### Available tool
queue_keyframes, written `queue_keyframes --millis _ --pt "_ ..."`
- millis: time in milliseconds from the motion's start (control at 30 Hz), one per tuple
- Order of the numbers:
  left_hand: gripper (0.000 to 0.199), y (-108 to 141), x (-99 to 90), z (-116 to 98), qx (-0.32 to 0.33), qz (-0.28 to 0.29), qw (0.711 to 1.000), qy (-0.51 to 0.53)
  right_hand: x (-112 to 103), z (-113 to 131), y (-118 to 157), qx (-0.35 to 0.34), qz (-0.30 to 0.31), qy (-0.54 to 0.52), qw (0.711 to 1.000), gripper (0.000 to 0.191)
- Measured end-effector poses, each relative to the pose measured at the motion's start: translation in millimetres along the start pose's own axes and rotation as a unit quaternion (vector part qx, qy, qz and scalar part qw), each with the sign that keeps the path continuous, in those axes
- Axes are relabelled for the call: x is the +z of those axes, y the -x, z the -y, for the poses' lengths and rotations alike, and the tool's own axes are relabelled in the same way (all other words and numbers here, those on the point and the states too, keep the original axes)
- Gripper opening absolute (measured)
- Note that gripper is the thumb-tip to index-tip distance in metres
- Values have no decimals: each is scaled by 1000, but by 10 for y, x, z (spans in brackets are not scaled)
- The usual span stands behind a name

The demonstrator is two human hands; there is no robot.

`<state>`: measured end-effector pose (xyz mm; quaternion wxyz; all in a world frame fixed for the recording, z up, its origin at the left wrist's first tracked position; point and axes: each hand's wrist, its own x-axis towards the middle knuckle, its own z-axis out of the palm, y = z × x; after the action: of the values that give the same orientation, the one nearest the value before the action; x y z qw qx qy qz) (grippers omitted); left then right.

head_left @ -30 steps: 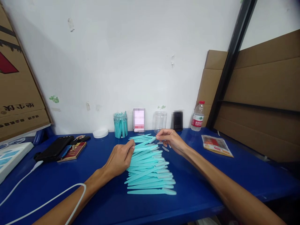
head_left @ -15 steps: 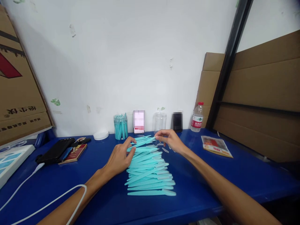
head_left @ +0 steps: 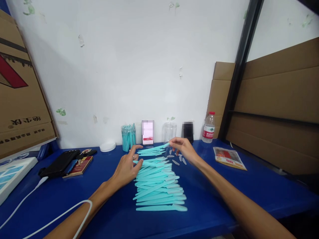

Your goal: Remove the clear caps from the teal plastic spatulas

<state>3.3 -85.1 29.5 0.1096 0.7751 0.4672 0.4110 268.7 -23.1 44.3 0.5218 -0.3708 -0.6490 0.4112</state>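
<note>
Now our right hand point(head_left: 183, 150) pinches one slim turquoise plastic stick point(head_left: 156, 148) at twelve o'clock of the fanned turquoise pile point(head_left: 158, 186); our left hand point(head_left: 127, 167), fingers loosely spread, touches the pile's nine o'clock edge.

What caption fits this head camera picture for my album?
Two hands, left hand and right hand, sorting teal plastic sticks on a blue table.

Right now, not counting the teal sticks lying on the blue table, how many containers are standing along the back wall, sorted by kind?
Clear jar filled with teal sticks: 1
Empty clear jar: 1
Water bottle with red cap: 1
Total: 3
</note>
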Motion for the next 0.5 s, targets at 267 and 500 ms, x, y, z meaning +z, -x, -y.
queue_keyframes --millis 267,500 --pt "17 -144 -222 169 -114 -163 955 219 -248 -106 -49 92 -42 23 995 14" --pt "22 -196 -138 285 -175 -171 921 304 25 -218 11 129 55 86 986 12"
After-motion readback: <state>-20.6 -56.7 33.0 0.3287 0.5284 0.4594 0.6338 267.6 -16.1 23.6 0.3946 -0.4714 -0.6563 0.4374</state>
